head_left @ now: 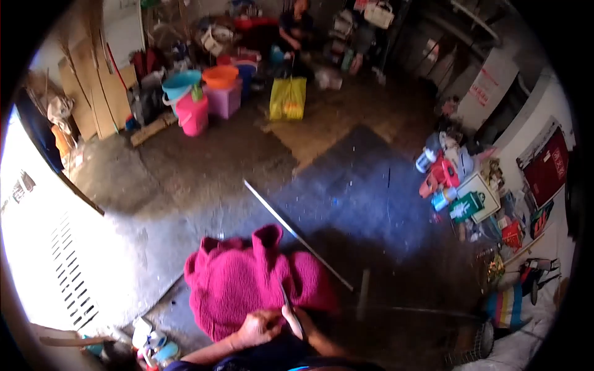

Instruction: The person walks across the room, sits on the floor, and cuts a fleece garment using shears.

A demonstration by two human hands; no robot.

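Observation:
A magenta knitted garment (241, 284) lies bunched in front of me, with a sleeve-like tube (267, 238) standing up at its far side. My left hand (257, 328) is closed at its near edge, fingers curled together; whatever they pinch is too small to make out. Close beside it, my right hand (296, 324) grips a slim dark pointed tool (286, 297), its tip directed away from me over the knit. Whether the tool is a pair of scissors or a knife, I cannot tell.
Beyond the garment a long thin pale rod (297, 235) lies across the floor. Farther off stand a pink bucket (193, 115), basins, a yellow bag (288, 99) and a seated person (294, 28). Clutter with a green box (468, 207) lines the right wall.

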